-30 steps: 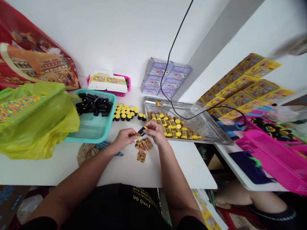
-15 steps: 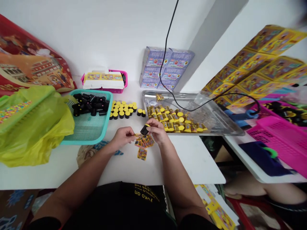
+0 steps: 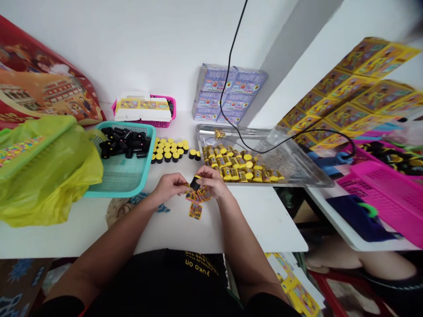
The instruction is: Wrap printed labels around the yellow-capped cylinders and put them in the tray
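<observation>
Holds a black canister [image 3: 195,183], cap up, in the right hand's [image 3: 213,181] fingertips, above the table [image 3: 185,237], in from its front edge. Pinches a mostly hidden label [image 3: 188,185] in the left hand [image 3: 171,187], beside the canister. Shows labels [image 3: 195,211] below, capped canisters [image 3: 168,156] toward the back edge, between basket [image 3: 115,187] and tray [image 3: 299,178], the latter passing the right edge.

Tray [image 3: 291,165], right of centre: shiny, smooth metal
Teal basket [image 3: 124,176], left: perforated plastic
Yellow bag [image 3: 81,160], far left: thin, crinkled plastic, light sheen
Black container [image 3: 195,184], centre: smooth, plastic-looking
Printed labels [image 3: 195,211], centre: slightly glossy, paper or film unclear
Tabletop [image 3: 181,235], lower centre: smooth
Beige cloth [image 3: 115,211], left of centre: matt, rumpled
</observation>
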A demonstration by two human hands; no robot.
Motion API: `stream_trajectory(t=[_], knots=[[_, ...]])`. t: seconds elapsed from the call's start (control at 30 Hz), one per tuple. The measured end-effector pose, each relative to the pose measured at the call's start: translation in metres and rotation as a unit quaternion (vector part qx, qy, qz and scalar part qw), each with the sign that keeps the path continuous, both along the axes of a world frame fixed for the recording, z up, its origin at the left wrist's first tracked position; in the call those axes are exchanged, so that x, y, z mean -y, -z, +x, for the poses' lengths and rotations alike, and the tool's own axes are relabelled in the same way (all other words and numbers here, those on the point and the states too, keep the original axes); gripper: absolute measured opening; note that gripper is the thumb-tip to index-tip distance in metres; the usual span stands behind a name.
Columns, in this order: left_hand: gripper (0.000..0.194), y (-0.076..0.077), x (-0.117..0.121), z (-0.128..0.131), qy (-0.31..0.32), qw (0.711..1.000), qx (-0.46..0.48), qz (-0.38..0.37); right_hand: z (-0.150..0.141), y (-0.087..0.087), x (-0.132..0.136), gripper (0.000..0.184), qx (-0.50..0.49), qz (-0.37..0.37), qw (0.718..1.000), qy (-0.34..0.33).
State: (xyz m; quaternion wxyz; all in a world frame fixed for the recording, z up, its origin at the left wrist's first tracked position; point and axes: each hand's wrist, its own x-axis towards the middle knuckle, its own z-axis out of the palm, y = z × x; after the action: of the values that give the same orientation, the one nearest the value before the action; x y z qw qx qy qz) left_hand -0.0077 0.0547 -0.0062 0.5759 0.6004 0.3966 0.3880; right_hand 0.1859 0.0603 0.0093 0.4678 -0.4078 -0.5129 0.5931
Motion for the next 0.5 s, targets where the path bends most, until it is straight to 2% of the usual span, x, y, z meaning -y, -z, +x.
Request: stream_trajectory(t=[0.17, 0.5], knots=[[0.035, -0.002, -0.001, 0.000, 0.022, 0.999, -0.002, -0.037, -0.006, 0.005, 0.000, 0.027, -0.025, 0.008, 0.999, 0.031], [0.036, 0.003, 0.001, 0.004, -0.030, 0.993, 0.075, -0.083, -0.017, 0.007, 0.004, 0.028, -0.011, 0.090, 0.991, 0.103]])
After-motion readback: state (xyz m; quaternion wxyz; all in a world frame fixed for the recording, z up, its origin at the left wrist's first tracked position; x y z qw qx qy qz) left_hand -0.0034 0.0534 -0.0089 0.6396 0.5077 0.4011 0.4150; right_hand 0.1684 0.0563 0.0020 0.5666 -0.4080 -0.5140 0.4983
